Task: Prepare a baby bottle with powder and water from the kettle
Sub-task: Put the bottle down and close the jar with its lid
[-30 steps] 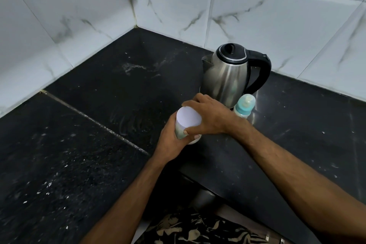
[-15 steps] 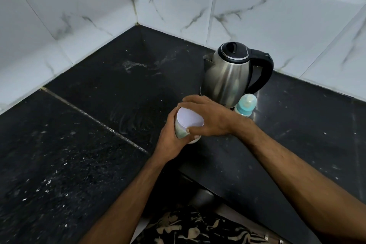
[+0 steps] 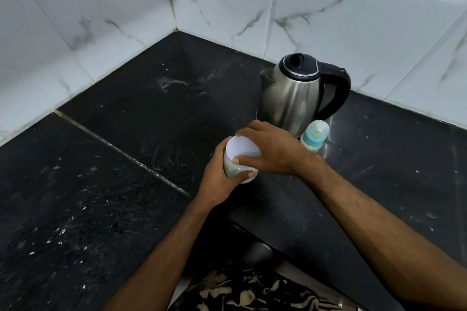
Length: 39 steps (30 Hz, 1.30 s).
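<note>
**Head view: lid coming off the powder tub, bottle standing close by**

The person is gripping a small white powder container [image 3: 241, 163] near the counter's front edge. The left hand [image 3: 219, 179] is wrapping its fingers tightly round the tub's body, and the right hand [image 3: 271, 151] is clamping down over the white lid [image 3: 243, 149], thumb pressing on the rim at the lid's six o'clock. It looks like an opening twist, though I am judging that from the hold alone.

The baby bottle [image 3: 314, 137] is standing upright at the tub's two o'clock, just beside the right wrist and touching or nearly touching the steel kettle [image 3: 293, 98], which is sitting at the tub's one o'clock with its handle pointing to three.

The trouble I am watching for: if the lid gives suddenly, the right wrist is swinging straight toward that light bottle and could topple it against the kettle. A jerk could also throw powder over the dark counter [image 3: 126, 184]. The kettle wall may be hot to a stray knuckle.

The tub's base and most of its label are hiding behind the fingers, so its fill level is anyone's guess. The bottle's lower half is tucked behind the right hand, and the kettle's base is probably there but hard to make out.
</note>
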Motion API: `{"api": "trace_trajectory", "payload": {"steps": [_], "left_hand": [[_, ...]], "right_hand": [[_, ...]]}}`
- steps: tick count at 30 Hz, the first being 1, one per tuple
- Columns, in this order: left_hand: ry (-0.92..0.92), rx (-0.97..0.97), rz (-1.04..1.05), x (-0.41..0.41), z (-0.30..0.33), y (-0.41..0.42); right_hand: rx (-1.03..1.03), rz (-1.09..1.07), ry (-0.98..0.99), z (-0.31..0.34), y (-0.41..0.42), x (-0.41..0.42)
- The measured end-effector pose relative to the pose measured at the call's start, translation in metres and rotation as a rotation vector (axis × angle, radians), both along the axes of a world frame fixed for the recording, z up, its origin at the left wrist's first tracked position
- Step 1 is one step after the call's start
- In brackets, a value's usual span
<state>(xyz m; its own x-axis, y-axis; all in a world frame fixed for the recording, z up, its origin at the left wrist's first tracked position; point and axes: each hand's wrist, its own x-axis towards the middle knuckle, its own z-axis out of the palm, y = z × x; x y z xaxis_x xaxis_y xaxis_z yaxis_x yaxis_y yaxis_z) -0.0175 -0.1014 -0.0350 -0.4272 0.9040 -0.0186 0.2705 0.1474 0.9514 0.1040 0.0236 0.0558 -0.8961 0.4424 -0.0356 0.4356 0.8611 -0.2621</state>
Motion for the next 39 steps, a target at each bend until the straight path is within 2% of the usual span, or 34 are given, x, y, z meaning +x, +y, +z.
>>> {"api": "trace_trajectory", "payload": {"steps": [2, 6, 12, 16, 22, 26, 27, 31, 36, 37, 39], "left_hand": [[-0.001, -0.015, 0.001, 0.0, 0.001, 0.0], [0.022, -0.032, 0.02, 0.001, 0.001, 0.0], [-0.004, -0.03, 0.013, 0.003, 0.005, 0.0], [0.019, -0.028, 0.019, 0.003, 0.004, 0.0], [-0.011, -0.024, 0.008, 0.004, 0.006, 0.0], [0.015, -0.009, 0.018, 0.003, 0.003, -0.001], [0.015, -0.014, 0.017, 0.003, 0.003, -0.001], [-0.003, -0.003, 0.011, 0.005, 0.006, -0.001], [0.0, 0.014, 0.014, 0.004, 0.005, -0.003], [0.005, 0.014, 0.016, 0.004, 0.004, -0.003], [0.007, 0.007, 0.017, 0.003, 0.003, -0.002]], "right_hand": [[0.03, -0.009, 0.022, 0.001, 0.001, 0.0], [-0.205, 0.106, 0.001, 0.0, 0.004, 0.001], [0.042, -0.007, -0.024, -0.003, -0.001, -0.002], [-0.248, 0.069, -0.014, -0.001, 0.003, 0.002], [0.011, -0.047, -0.048, -0.003, -0.001, 0.003], [-0.239, 0.073, -0.026, -0.005, 0.003, 0.004], [-0.251, 0.078, -0.018, -0.007, 0.001, 0.003], [-0.068, -0.054, 0.054, -0.015, -0.008, 0.001], [-0.35, 0.039, 0.086, -0.018, -0.003, 0.004], [-0.365, 0.036, 0.084, -0.019, -0.002, 0.004], [-0.265, -0.02, 0.092, -0.02, -0.004, 0.003]]}}
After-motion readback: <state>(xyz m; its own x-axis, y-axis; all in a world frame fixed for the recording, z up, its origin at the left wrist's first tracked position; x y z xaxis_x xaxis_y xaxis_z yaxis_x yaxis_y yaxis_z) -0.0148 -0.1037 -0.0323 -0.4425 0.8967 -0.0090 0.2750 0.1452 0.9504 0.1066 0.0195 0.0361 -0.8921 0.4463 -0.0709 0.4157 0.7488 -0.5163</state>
